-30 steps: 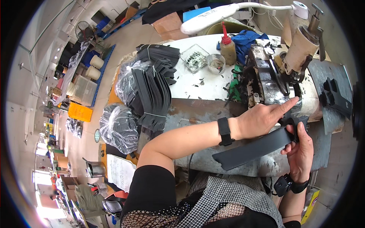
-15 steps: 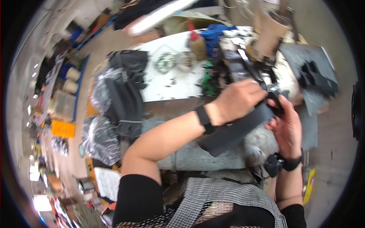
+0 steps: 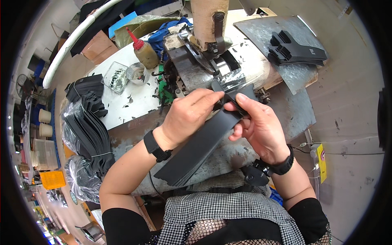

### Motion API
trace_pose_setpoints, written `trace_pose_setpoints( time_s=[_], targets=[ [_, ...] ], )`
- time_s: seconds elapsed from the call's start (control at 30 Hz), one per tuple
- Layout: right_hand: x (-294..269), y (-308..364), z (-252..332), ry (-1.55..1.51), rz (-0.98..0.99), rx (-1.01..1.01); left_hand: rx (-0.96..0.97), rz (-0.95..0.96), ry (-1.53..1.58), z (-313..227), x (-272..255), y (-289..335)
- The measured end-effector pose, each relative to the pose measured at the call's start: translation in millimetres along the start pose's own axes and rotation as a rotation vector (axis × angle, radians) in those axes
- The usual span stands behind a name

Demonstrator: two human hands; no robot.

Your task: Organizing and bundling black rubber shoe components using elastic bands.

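Observation:
A long black leather-like strip [image 3: 196,149] runs from my lap up toward the machine. My left hand [image 3: 188,116] pinches its upper end from the left, fingers closed on it. My right hand [image 3: 257,126] grips the same end from the right, thumb on top. Both hands hold the strip just in front of the metal sewing machine [image 3: 204,57] and its shiny plate [image 3: 228,67]. Each wrist wears a black band.
A stack of black cut pieces [image 3: 296,51] lies on a metal sheet at the right. Bundles of black strips in plastic [image 3: 87,130] sit at the left. A brown squeeze bottle with a red tip [image 3: 145,53] and small clear containers [image 3: 122,75] stand on the white tabletop.
The view has swung down and closer to the machine. Both hands have brought the strip's upper end up to the machine; the left hand now pinches it rather than resting over it.

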State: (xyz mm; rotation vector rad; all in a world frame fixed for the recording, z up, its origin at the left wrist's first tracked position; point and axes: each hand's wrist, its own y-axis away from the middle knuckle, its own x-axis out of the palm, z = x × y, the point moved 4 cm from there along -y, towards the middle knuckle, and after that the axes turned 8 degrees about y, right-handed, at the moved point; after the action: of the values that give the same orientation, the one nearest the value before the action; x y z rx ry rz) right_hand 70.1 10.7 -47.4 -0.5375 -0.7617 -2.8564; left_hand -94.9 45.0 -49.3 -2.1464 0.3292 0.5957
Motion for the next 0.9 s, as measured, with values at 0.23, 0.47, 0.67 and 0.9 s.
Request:
trace_pose_setpoints(
  time_s=[0.23, 0.47, 0.67, 0.9],
  targets=[
    [10, -16, 11, -0.016, 0.008, -0.047, 0.062, 0.000, -0.084, 9, -7, -16],
    [-17, -7, 10, 0.039, -0.127, -0.110, 0.091, 0.014, -0.150, 3, -7, -20],
    [1, 16, 5, 0.122, 0.028, -0.031, -0.117, 0.142, 0.265, -13, 4, -1],
    [8, -8, 6, 0.009, 0.024, -0.013, 0.039, 0.030, -0.094, 0, -8, -6]
  ],
)
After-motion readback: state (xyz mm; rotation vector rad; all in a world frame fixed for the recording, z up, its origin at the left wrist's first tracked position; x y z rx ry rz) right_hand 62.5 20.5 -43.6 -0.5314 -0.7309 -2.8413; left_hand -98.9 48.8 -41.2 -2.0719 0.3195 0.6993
